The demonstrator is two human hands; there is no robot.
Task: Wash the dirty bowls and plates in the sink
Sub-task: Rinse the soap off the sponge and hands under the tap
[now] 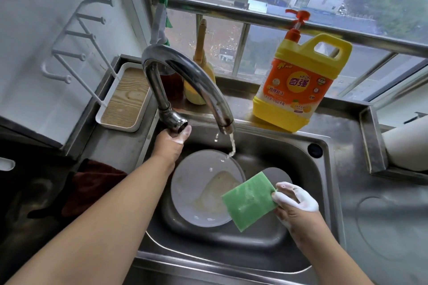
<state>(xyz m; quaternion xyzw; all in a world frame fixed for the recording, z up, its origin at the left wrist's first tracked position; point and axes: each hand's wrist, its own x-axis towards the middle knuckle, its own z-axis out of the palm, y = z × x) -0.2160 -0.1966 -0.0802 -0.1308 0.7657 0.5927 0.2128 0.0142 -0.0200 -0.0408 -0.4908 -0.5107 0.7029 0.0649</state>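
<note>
The left hand [170, 140] reaches forward, arm nearly straight, its fingers curled round the tap handle [174, 122] below the faucet [185, 76], from which a thin stream falls. Just right of those fingers, 1 white bowl [199, 192] lies in the sink [324, 169], holding cloudy water; wet and soapy, it will likely be slippery and breakable, best gripped at the rim. A second pale dish [280, 174] shows partly behind. The sudsy right hand [294, 203] pinches a soft green sponge [250, 200] by its right edge, the sponge overlapping the bowl's right rim.
</note>
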